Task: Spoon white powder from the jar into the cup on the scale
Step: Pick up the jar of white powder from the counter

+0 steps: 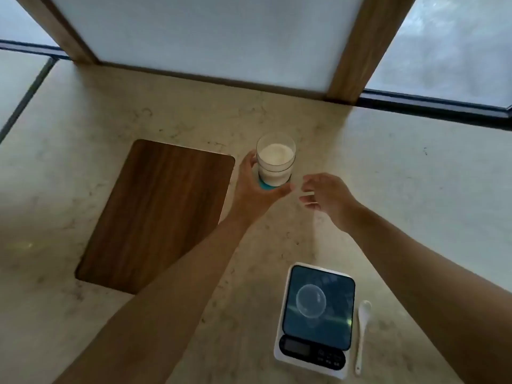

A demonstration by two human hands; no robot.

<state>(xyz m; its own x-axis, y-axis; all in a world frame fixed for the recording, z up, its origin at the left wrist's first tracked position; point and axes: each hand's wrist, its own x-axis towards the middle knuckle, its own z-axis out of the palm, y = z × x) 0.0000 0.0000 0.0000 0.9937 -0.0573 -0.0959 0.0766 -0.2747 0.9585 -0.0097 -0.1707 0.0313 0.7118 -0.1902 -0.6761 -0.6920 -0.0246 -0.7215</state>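
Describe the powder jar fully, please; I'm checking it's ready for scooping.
The jar is clear, glass or plastic, ribbed around its middle, with a teal base. It stands upright, no lid on it, filled with white powder almost to the rim. It sits at the far side of the counter, right of the wooden board. The left hand grips its lower part; the right hand hovers open beside it, not touching.

table (388, 167): pale marbled stone, dark wooden inlay (155, 214)
windows (448, 42): frosted panes, wooden posts (357, 48)
light: dim daylight
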